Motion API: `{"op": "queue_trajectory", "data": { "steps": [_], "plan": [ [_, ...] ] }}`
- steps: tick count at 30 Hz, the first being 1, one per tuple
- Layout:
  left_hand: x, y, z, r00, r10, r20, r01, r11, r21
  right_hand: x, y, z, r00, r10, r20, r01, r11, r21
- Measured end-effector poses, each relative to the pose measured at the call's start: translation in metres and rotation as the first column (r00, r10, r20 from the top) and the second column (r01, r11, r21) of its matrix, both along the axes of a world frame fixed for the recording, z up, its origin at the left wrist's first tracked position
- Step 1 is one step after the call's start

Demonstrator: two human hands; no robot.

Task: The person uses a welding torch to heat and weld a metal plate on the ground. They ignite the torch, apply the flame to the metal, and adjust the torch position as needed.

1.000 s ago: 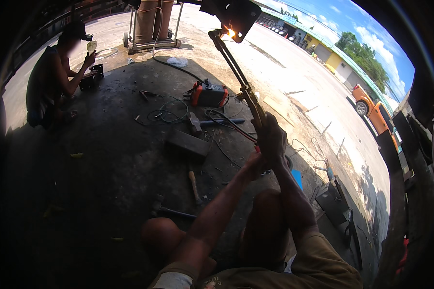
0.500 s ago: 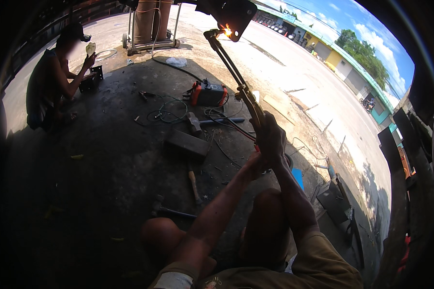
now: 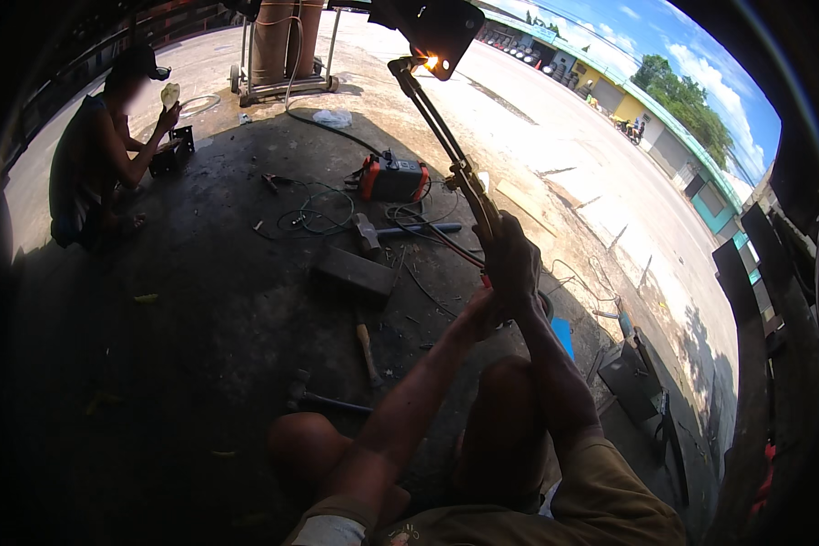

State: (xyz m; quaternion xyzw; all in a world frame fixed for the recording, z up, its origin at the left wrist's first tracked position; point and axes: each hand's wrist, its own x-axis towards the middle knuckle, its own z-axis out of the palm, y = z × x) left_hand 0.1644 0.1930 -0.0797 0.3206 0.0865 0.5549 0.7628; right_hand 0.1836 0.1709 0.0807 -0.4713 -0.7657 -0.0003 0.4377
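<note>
A long brass cutting torch slants up from my hands toward a dark metal plate with holes, raised in front of me. Its bent tip sits close to the plate's lower edge, where a bright orange flame glows. My right hand is wrapped round the torch's handle. Lower down, my left hand is closed at the rear end of the handle, where the hoses join; my right wrist partly hides its fingers.
A crouching person holds a pale object at left. On the ground lie a red-and-black welding machine, a sledgehammer, a dark metal block, a wooden-handled tool and another hammer. Gas cylinders stand on a cart; metal scraps lie right.
My hands and the torch stay almost still, with the flame's glow slightly altered at the plate's edge. A motorcycle on the far road has moved left.
</note>
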Motion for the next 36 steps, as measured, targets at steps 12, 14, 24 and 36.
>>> {"op": "queue_trajectory", "data": {
  "steps": [12,14,24,36],
  "plan": [
    [-0.011,-0.011,0.022,0.999,0.022,0.026,-0.021,0.999,-0.05,-0.008,0.01,-0.003,0.997,-0.005,0.074,0.002,0.999,0.036],
    [-0.01,-0.008,0.017,0.999,0.031,0.029,-0.028,0.995,-0.095,-0.012,0.006,0.004,0.997,-0.021,0.072,0.026,0.998,-0.059],
    [-0.012,-0.008,0.021,0.994,0.087,0.063,-0.088,0.996,0.01,-0.021,0.007,0.013,0.999,0.043,0.025,-0.042,0.998,-0.043],
    [-0.021,-0.017,0.029,0.991,0.093,0.093,-0.09,0.995,-0.036,-0.026,0.01,0.011,0.999,0.019,0.046,-0.017,1.0,-0.025]
  ]
}}
